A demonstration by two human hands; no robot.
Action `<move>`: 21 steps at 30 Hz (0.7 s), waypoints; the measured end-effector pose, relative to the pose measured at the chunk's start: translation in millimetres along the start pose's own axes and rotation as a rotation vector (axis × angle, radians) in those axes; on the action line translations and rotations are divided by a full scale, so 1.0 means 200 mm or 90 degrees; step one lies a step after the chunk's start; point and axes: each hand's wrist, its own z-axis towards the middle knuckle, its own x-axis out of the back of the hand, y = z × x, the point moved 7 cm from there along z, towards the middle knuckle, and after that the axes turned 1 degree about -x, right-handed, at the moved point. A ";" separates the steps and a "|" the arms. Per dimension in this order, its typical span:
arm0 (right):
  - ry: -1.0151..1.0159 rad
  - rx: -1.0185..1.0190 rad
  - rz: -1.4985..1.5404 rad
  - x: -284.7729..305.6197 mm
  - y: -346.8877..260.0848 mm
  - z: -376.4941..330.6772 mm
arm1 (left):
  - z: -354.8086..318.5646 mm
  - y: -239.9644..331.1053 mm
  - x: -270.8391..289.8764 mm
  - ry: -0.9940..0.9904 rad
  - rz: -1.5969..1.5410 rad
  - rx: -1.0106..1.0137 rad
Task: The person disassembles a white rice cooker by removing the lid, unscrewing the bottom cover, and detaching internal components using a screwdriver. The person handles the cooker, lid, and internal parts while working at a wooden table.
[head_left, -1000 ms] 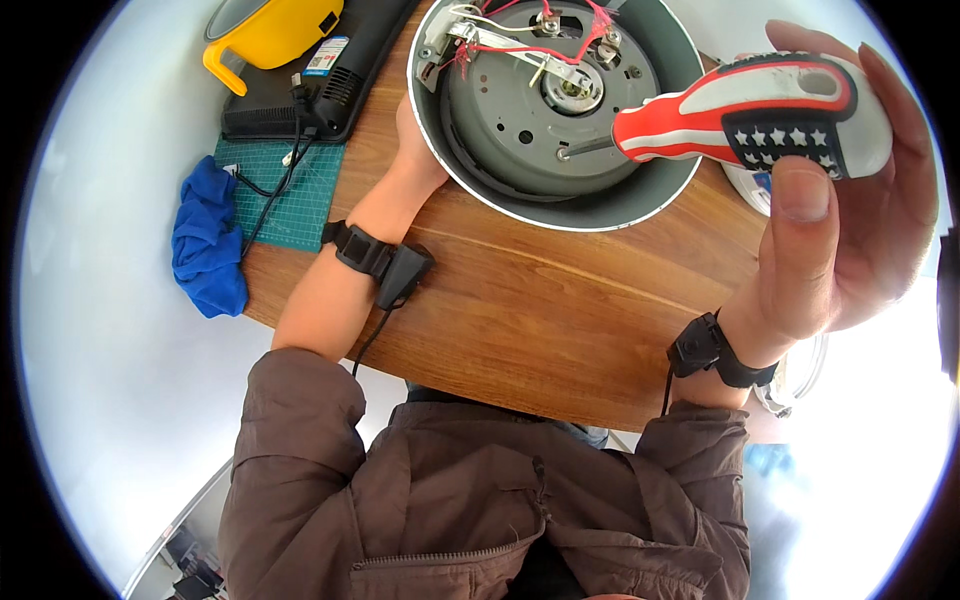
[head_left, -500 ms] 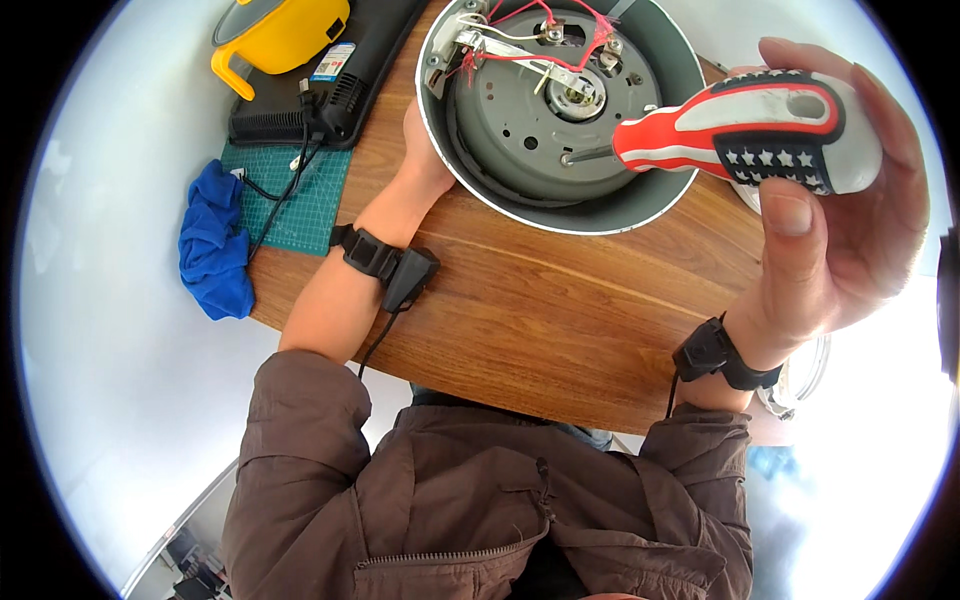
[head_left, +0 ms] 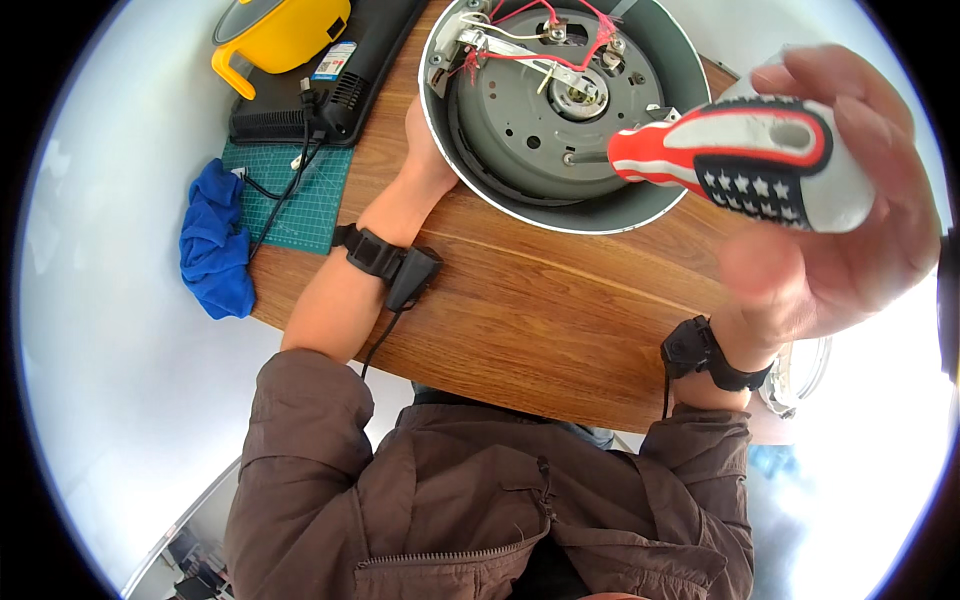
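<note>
Tilted toward me at the top stands a round grey metal appliance housing [head_left: 478, 190], its inside showing a heating plate [head_left: 500, 160] with red and white wires [head_left: 530, 58] and a metal bracket. My left hand [head_left: 428, 150] rests against the housing's left outer wall; its fingers are hidden behind it. In my right hand [head_left: 850, 240] is a screwdriver [head_left: 740, 165] with a chunky red, white and black star-patterned handle. Its tip meets a small screw [head_left: 569, 160] on the plate. The right thumb is blurred and stands off the handle, while the fingers curl around its far end.
At upper left, a yellow pot [head_left: 285, 40] sits on a black appliance [head_left: 270, 110] with a black cord. A green cutting mat [head_left: 315, 190] and a crumpled blue cloth [head_left: 215, 240] lie along the table's left. Part of a clear ring-shaped piece [head_left: 800, 375] shows beside my right wrist.
My right hand has swung slightly lower, its thumb has come off the handle, and the screwdriver handle has turned and tilted down. The left hand and the housing have barely shifted.
</note>
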 end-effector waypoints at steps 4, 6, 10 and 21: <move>-0.066 0.066 -0.048 0.04 -0.04 0.00 | 0.00 0.01 -0.03 -0.007 -0.007 -0.023; 0.005 0.062 -0.065 0.02 -0.04 -0.02 | 0.00 0.02 -0.03 -0.008 -0.006 -0.032; 0.098 -0.006 -0.104 0.02 -0.05 -0.03 | 0.00 0.01 -0.04 -0.007 -0.001 -0.033; -0.060 -0.037 -0.063 -0.09 -0.10 0.05 | 0.03 0.02 -0.06 -0.038 -0.008 -0.022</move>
